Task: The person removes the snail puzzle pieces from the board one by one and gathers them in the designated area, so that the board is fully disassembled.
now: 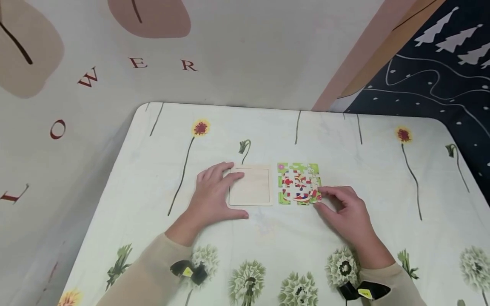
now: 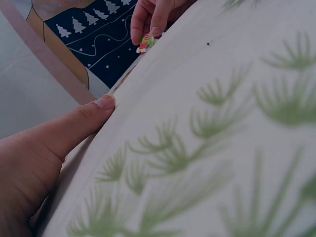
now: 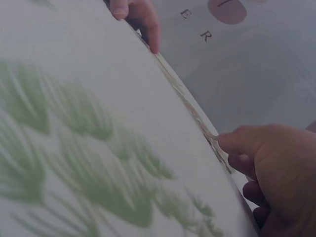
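A pale wooden puzzle tray (image 1: 250,203) with a thin raised border lies bare on the table. My left hand (image 1: 210,193) spreads round its left side, index finger reaching over the tray, thumb on the cloth below the near edge. To the right lies a colourful jigsaw puzzle (image 1: 300,182) in green, red and white, its pieces laid out loosely with small gaps between them. At its near right corner my right hand (image 1: 348,212) pinches a puzzle piece (image 2: 145,44) between thumb and index finger; the piece shows green and red in the left wrist view.
A white cloth with printed flowers (image 1: 200,127) and dandelions covers the table (image 1: 383,170). Its far edge meets a pale wall (image 1: 249,76) with red letters. A dark hanging with white trees (image 1: 436,32) is at the right.
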Available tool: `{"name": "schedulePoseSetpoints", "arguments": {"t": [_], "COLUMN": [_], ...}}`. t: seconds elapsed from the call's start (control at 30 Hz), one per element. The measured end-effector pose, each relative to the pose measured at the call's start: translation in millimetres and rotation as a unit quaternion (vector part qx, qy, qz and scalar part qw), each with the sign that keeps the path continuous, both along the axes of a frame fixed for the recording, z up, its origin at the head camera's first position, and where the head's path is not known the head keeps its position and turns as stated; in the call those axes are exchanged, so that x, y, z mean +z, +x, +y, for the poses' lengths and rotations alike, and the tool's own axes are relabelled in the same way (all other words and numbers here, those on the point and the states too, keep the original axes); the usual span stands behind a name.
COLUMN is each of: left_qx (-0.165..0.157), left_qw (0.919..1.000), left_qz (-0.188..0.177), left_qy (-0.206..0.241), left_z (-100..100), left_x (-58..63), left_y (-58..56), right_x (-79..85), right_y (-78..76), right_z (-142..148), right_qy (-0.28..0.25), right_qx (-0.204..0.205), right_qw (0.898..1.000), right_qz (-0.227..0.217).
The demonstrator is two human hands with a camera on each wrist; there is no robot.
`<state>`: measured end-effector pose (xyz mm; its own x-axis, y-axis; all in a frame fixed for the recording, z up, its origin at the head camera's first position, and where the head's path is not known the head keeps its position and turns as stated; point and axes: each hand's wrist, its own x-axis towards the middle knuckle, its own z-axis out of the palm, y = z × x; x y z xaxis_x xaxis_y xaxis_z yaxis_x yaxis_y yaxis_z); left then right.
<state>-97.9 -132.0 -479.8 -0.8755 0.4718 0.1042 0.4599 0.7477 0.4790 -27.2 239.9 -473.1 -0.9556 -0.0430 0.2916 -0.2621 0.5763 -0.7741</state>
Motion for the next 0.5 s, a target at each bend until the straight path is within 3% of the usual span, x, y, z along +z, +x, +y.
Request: {"name": "schedulePoseSetpoints", "arguments": {"t": [0.2, 0.5], "left_qx": [0.002, 0.002], "left_qw": [1.0000, 1.0000], "left_qz": [-0.002, -0.004], "left_qy": [-0.004, -0.003], "left_z": [-0.9, -0.4], "left_x": [-1.3, -1.4], "left_y": [-0.5, -1.1], "right_x": [-0.8, 2.5], "right_y": [1.5, -0.7], "right_z": [8.4, 14.9], "right_qy": [0.010, 0.086], "right_qx": [0.008, -0.006], "right_qw": [1.000, 0.996], "right_qz": [-0.027, -0.023]}}
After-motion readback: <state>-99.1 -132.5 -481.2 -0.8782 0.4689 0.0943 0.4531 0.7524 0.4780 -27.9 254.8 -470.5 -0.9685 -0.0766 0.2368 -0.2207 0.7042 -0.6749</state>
